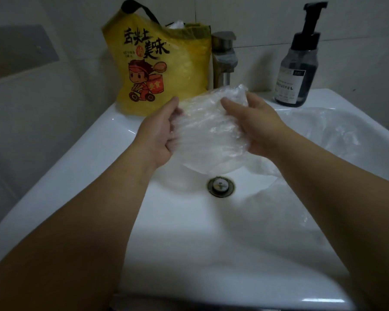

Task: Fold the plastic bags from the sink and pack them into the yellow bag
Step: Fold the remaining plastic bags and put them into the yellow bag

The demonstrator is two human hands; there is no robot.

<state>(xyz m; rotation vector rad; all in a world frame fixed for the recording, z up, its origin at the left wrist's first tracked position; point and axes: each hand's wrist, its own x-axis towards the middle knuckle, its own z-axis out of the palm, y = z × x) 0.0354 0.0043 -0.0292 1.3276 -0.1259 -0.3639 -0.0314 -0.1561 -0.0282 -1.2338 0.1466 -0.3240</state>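
A crumpled clear plastic bag is held above the white sink. My left hand grips its left edge, thumb on top and fingers curled under the film. My right hand grips its right side, fingers curled over the upper edge. More clear plastic bags lie in the right half of the basin. The yellow bag, printed with black characters and a cartoon figure, stands upright on the back left rim, its top open with white plastic showing inside.
A metal faucet stands behind the held bag. A dark pump soap bottle sits on the back right rim. The drain lies below the hands. Tiled wall runs behind; a grey panel is on the left.
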